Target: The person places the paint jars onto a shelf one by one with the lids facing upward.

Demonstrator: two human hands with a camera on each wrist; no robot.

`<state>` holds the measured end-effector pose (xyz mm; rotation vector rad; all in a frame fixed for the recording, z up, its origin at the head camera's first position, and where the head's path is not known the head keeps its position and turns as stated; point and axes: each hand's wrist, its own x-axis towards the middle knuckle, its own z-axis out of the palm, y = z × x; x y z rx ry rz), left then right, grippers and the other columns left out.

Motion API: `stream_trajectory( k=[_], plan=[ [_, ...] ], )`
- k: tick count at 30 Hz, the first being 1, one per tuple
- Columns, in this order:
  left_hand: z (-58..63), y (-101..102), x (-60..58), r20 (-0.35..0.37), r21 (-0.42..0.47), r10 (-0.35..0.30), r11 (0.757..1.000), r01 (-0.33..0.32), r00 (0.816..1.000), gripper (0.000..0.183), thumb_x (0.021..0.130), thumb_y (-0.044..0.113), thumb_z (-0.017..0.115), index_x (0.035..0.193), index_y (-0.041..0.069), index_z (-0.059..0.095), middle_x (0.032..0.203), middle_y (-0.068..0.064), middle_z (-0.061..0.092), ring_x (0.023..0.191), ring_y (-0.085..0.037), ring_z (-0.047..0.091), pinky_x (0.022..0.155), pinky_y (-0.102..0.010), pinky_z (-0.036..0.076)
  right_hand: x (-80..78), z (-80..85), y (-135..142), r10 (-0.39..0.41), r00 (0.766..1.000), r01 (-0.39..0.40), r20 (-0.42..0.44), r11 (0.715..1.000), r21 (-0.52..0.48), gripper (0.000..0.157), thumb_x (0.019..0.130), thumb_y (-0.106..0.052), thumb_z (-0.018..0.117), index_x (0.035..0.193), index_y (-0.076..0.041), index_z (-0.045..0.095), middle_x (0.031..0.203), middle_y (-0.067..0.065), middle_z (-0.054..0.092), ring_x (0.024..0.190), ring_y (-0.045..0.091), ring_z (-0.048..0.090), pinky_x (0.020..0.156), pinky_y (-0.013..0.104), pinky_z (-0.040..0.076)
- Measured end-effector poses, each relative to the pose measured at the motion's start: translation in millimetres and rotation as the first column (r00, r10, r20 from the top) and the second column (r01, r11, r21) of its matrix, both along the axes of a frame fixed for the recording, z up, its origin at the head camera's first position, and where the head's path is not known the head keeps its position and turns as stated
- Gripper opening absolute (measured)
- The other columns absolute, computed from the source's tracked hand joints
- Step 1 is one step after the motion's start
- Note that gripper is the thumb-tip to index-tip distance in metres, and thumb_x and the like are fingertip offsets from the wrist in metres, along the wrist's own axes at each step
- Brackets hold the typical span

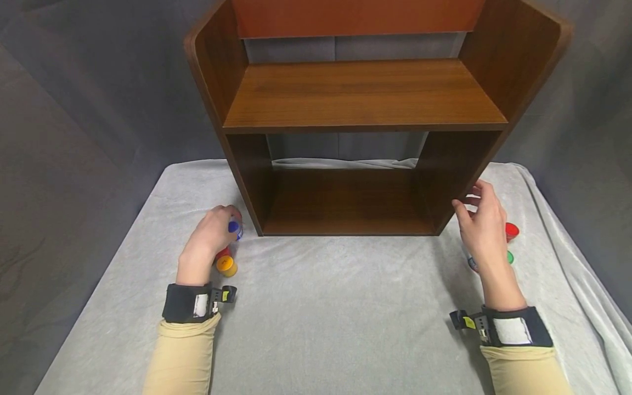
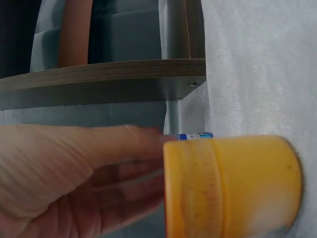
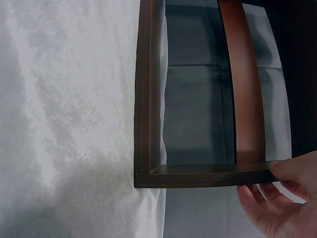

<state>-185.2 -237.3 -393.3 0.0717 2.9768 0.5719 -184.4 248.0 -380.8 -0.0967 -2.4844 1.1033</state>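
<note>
A brown wooden bookshelf (image 1: pixel 365 99) stands upright on the cloth. Left of it, my left hand (image 1: pixel 209 233) holds a small blue-lidded tub (image 1: pixel 234 228) between thumb and fingers, largely covering it. Just in front are a red tub (image 1: pixel 223 254), partly hidden by the hand, and a yellow tub (image 1: pixel 227 266), whose yellow wall (image 2: pixel 237 183) looms large in the left wrist view. On the opposite side, my right hand (image 1: pixel 481 225) pinches the front edge of the bookshelf's right side panel (image 3: pixel 213 179), thumb on the inner face and fingers outside.
Beside the right wrist stand a red tub (image 1: pixel 512 231), a green-lidded one (image 1: pixel 510 257) and a dark-rimmed one (image 1: pixel 473 264), all partly covered by the hand and forearm. Light grey cloth (image 1: pixel 345 318) covers the table, with dark grey curtains (image 1: pixel 99 109) around it.
</note>
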Motion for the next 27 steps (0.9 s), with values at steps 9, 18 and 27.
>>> stream_trajectory(
  k=[9,18,27],
  plan=[
    [-1.0,1.9,0.8,0.037,-0.036,0.141,0.99,-0.14,0.989,0.042,0.088,0.022,0.064,0.115,-0.01,0.057,0.111,-0.032,0.063,0.097,-0.042,0.061,0.09,-0.054,0.049,0.2,-1.0,-2.2,0.006,0.999,-0.006,-0.033,1.0,-0.01,0.046,0.094,-0.012,0.059,0.137,0.0,0.046,0.131,0.025,0.059,0.111,0.042,0.063,0.089,0.056,0.05],
    [-6.2,4.7,-5.9,-0.011,-0.064,0.116,0.991,-0.117,0.993,0.035,0.086,0.017,0.068,0.105,-0.01,0.057,0.102,-0.033,0.062,0.091,-0.043,0.063,0.083,-0.054,0.051,1.5,-2.0,-2.8,0.003,0.999,-0.003,-0.043,1.0,-0.002,0.046,0.094,-0.011,0.059,0.137,0.0,0.046,0.13,0.025,0.059,0.11,0.042,0.063,0.089,0.057,0.05],
    [-11.4,2.8,-9.4,0.023,-0.022,0.1,0.995,-0.1,0.995,0.042,0.084,0.011,0.071,0.118,-0.009,0.056,0.116,-0.035,0.059,0.104,-0.048,0.061,0.091,-0.059,0.049,3.0,-6.6,-6.6,0.001,0.999,0.0,-0.047,1.0,0.01,0.046,0.093,-0.009,0.06,0.136,0.001,0.046,0.128,0.027,0.059,0.109,0.044,0.062,0.089,0.058,0.05]
  ],
)
